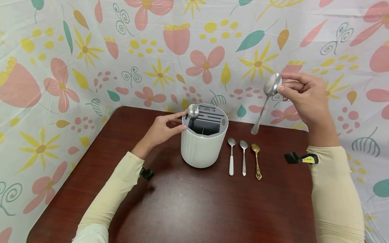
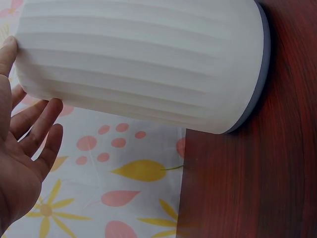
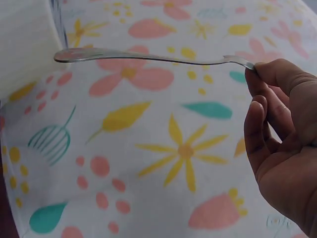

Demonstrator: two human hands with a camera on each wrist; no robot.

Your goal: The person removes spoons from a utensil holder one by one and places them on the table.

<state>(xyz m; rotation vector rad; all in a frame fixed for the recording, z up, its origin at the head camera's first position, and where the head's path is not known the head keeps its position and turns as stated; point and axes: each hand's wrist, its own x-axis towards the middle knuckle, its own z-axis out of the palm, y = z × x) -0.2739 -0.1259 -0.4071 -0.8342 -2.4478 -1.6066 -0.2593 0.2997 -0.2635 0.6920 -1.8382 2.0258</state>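
A white ribbed utensil holder stands in the middle of the dark wooden table. One silver spoon stands in it, bowl up, at the left rim. My left hand is beside the holder with relaxed fingers; the forefinger tip touches that spoon's bowl and the thumb rests on the holder's wall. My right hand is raised to the right and pinches a second silver spoon by its bowl end, the handle hanging down-left.
Three spoons lie side by side right of the holder: a white-handled one, a silver one and a gold one. A floral cloth hangs behind and around the table.
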